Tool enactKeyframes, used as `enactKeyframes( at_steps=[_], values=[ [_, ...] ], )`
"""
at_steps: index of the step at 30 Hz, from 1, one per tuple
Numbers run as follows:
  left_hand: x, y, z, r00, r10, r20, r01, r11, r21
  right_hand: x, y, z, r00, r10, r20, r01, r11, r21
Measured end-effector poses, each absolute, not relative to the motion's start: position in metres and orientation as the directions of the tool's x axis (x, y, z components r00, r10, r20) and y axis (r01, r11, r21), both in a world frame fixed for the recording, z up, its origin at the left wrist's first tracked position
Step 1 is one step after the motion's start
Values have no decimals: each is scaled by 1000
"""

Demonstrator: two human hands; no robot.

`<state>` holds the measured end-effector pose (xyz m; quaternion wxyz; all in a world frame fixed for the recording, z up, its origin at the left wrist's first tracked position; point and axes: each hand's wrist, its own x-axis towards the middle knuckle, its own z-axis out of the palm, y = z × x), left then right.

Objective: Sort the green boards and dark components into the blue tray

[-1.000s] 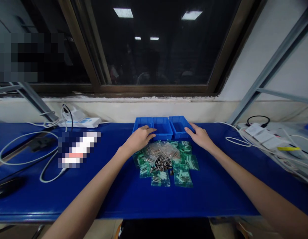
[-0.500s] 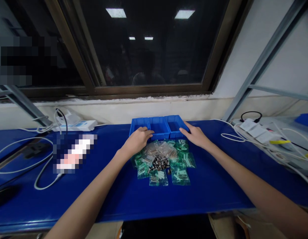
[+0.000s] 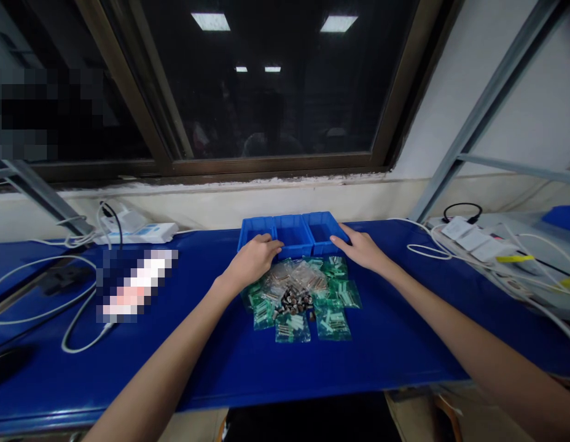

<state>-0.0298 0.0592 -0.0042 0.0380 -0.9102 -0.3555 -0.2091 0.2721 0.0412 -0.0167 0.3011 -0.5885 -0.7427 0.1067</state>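
Note:
Three small blue bins (image 3: pixel 292 232) stand side by side at the back of the blue table (image 3: pixel 395 344). My left hand (image 3: pixel 252 261) rests against the front of the left bin, fingers curled loosely with nothing visibly held. My right hand (image 3: pixel 361 248) lies flat with fingers stretched out by the front right corner of the right bin. Between and below both hands lies a pile of small green and clear plastic bags (image 3: pixel 303 298) with metal parts inside, and a dark heap of loose small parts (image 3: pixel 294 301) sits in its middle.
A white power strip (image 3: pixel 137 231) and looping white cables (image 3: pixel 45 288) lie at the left. More cables, white adapters (image 3: pixel 469 236) and a black cord (image 3: pixel 462 212) crowd the right side. A dark window and sill run behind the bins. A slanted metal frame post (image 3: pixel 478 116) rises at right.
Both hands stay at the bins with almost no movement. The camera view has shifted slightly, so everything sits a little further left and higher in the picture.

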Motion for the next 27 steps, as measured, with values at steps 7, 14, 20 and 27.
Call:
enactKeyframes(
  at_steps=[7,14,20,27],
  values=[
    [-30,59,-5,656,634,409,669,-740,74,271,40,-15,-142,930,340,814,305,-494],
    [-29,59,-3,652,666,362,692,-718,75,272,40,-14,-147,934,325,818,299,-490],
    [-29,59,-3,655,672,346,693,-716,78,272,39,-14,-147,930,336,812,307,-496],
    [-29,60,-4,648,677,350,697,-712,86,272,40,-15,-145,924,353,813,315,-490]
  ],
)
